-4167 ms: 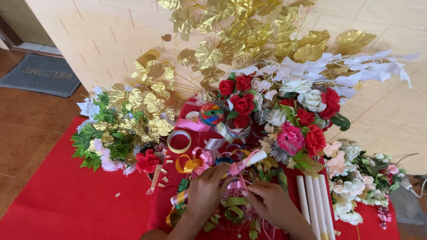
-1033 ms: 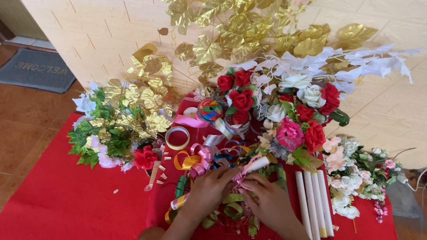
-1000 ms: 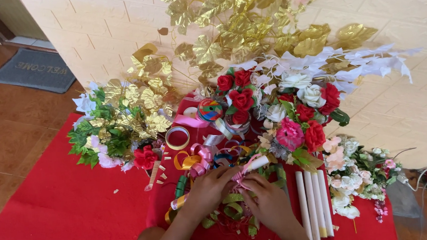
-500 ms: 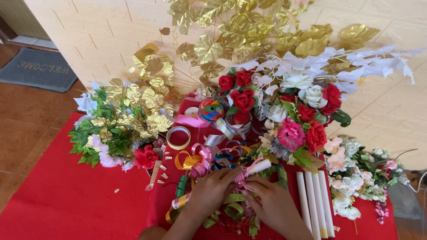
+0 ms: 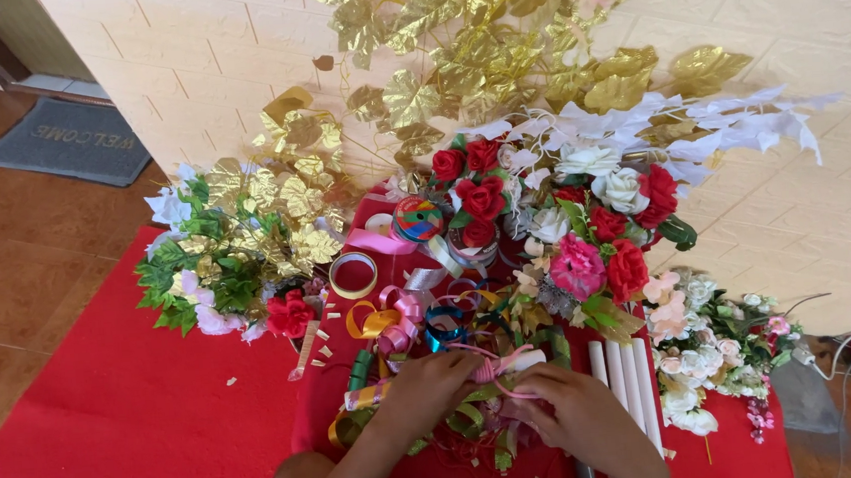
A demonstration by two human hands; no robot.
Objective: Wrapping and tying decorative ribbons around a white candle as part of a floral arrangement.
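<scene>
Little moved: my hands (image 5: 507, 403) stay pinched together on pink ribbon (image 5: 489, 366); light, soft, slippery; grip near knot.

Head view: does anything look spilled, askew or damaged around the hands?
Small pale scraps lie scattered on the red cloth below the yellow ribbon roll, like cuttings. Ribbon curls lie in a loose tangle above the left hand and right hand. Nothing looks broken.
</scene>
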